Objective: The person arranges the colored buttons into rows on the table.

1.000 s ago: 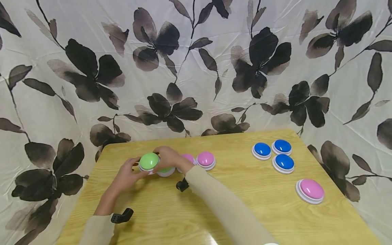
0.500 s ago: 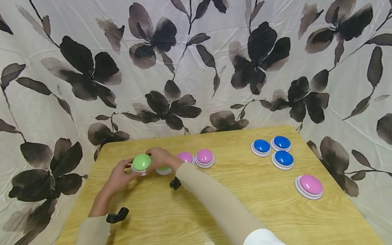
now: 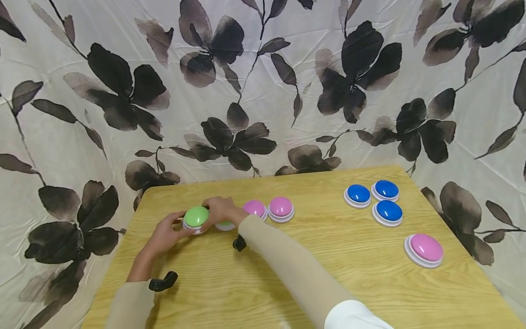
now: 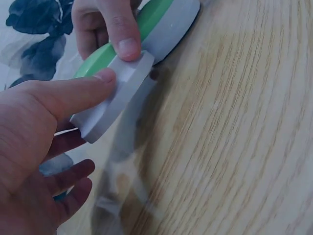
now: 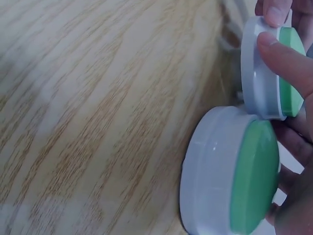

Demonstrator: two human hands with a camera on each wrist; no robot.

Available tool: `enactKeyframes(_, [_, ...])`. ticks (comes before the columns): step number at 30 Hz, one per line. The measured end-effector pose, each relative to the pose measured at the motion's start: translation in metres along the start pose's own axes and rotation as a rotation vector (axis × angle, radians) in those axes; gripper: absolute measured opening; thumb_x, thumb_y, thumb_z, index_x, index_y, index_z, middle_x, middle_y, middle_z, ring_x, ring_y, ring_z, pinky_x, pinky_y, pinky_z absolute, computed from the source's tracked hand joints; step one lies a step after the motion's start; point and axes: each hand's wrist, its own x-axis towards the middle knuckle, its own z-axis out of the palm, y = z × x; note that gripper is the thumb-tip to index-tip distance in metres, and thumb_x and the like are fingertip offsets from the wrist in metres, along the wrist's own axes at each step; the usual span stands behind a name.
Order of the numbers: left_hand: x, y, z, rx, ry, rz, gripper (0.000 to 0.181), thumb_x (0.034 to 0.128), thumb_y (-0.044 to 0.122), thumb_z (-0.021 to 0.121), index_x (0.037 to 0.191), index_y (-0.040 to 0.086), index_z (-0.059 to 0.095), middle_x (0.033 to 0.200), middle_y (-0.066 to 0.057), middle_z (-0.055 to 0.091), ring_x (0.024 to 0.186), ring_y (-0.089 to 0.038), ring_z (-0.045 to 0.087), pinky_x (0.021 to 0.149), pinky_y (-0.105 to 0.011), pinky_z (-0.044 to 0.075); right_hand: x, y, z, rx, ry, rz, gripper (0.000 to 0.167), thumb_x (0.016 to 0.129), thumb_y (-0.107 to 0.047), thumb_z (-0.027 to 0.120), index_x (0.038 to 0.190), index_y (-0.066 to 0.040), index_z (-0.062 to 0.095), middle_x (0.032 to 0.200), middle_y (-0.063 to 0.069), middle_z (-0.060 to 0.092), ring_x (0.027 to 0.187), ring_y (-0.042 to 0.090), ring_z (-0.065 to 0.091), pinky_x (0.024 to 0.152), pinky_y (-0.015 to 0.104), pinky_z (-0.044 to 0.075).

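Note:
A push button with a green dome and white base (image 3: 196, 217) is held by both hands at the table's left side, low over the wood. My left hand (image 3: 165, 234) grips its left side, the thumb (image 4: 93, 93) lying along the white base. From the other side my right hand (image 3: 219, 211) pinches the base between thumb and fingers. A second green button (image 5: 254, 176) stands on the table just right of the held one, close against it; in the head view the right hand covers much of it.
Two pink buttons (image 3: 281, 208) stand side by side beyond the right wrist. Several blue buttons (image 3: 388, 211) cluster at the back right, with a larger pink button (image 3: 425, 248) nearer the right edge. A floral cloth (image 3: 304, 91) hangs behind the wooden table (image 3: 312, 237).
Both hands have shifted the held green button slightly left and a little nearer the person, then nearly stopped. The other buttons stay in place while the head view shifts slightly.

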Motion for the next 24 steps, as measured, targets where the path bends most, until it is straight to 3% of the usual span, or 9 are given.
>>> enactKeyframes(6, [0.003, -0.002, 0.002, -0.018, -0.006, -0.016, 0.076, 0.0846, 0.036, 0.076, 0.141, -0.003, 0.044, 0.137, -0.026, 0.046, 0.121, -0.049, 0.046, 0.095, -0.06, 0.043, 0.0, 0.005, -0.001, 0.021, -0.001, 0.002, 0.065, 0.066, -0.052, 0.086, 0.119, -0.022, 0.065, 0.107, -0.016, 0.064, 0.095, 0.004, 0.054, 0.092, 0.04, 0.036])
enactKeyframes(16, [0.002, -0.007, 0.007, -0.009, 0.015, -0.034, 0.072, 0.0852, 0.031, 0.077, 0.139, -0.006, 0.046, 0.135, -0.027, 0.049, 0.129, -0.046, 0.04, 0.103, -0.06, 0.034, -0.002, 0.006, 0.001, -0.011, -0.008, 0.004, 0.071, 0.066, -0.054, 0.085, 0.125, -0.022, 0.063, 0.116, -0.013, 0.064, 0.106, 0.008, 0.055, 0.102, 0.05, 0.032])
enactKeyframes(24, [0.001, -0.014, 0.012, -0.012, 0.018, -0.027, 0.074, 0.0837, 0.033, 0.078, 0.138, -0.007, 0.047, 0.136, -0.029, 0.048, 0.129, -0.047, 0.037, 0.103, -0.062, 0.031, -0.004, 0.006, 0.008, -0.042, 0.016, 0.007, 0.074, 0.064, -0.058, 0.085, 0.126, -0.023, 0.064, 0.115, -0.014, 0.065, 0.104, 0.008, 0.056, 0.095, 0.043, 0.035])
